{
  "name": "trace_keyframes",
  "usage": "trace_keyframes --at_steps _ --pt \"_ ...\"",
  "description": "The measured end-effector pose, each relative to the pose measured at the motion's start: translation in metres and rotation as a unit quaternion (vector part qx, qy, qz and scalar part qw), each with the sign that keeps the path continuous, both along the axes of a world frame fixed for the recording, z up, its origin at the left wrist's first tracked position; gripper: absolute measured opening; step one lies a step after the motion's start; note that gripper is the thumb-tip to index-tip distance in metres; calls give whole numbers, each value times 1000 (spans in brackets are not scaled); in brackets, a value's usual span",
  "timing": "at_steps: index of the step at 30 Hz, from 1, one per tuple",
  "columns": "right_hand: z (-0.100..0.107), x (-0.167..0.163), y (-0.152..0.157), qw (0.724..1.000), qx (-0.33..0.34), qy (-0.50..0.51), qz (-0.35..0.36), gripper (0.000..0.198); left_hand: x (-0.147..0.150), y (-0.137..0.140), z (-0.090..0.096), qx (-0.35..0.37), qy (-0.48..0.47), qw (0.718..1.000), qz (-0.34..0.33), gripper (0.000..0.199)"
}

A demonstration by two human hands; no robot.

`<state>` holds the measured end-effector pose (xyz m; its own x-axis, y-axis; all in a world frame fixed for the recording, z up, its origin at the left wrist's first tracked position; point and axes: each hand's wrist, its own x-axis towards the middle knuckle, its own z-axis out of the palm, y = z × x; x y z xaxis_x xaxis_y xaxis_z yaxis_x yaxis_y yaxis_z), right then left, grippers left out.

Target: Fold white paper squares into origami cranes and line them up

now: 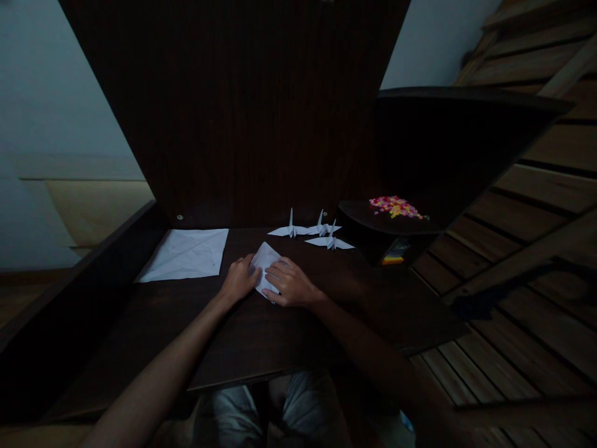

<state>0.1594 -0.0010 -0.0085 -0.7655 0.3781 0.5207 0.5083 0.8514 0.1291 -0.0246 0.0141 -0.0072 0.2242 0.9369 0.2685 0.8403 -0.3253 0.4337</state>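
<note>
On the table (233, 348), folded paper (265, 253) is lying between the left hand (240, 277) and the right hand (290, 284). A paper sheet (191, 255) is resting to their left. Three paper cranes (332, 243) are sitting behind the folded paper, toward the right. Farther right, small pieces (395, 206) are lying piled on a low shelf (362, 216). A panel (233, 112) is standing behind the table.

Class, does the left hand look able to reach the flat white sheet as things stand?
Probably yes: the white sheet lies just left of the left hand, with nothing visible between, though it would first need to leave the folded paper.
</note>
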Motion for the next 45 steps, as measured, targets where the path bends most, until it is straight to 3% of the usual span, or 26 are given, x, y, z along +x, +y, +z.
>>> trace_keyframes --at_steps 4,9,15,23,31,37,45 --pt "-4 -5 -1 999 -4 -19 -33 37 0 -3 5 -10 8 1000 -5 45" --pt "-3 -4 -4 997 -43 -29 -49 40 -11 -2 7 -15 -21 998 -62 53" --pt "1 -3 -7 991 -117 -17 -68 43 -27 3 6 -31 -58 987 -147 55" --pt "10 20 3 970 -230 -4 -78 33 -26 -7 16 -30 6 977 -213 48" --pt "9 34 12 939 -339 59 -2 39 -22 -6 5 -3 16 974 -227 40" --pt "7 36 17 933 -349 85 -6 48 -21 -4 1 -32 70 964 -253 47" --pt "5 37 15 956 -288 50 -34 52 -21 -6 3 -3 75 967 -242 35"
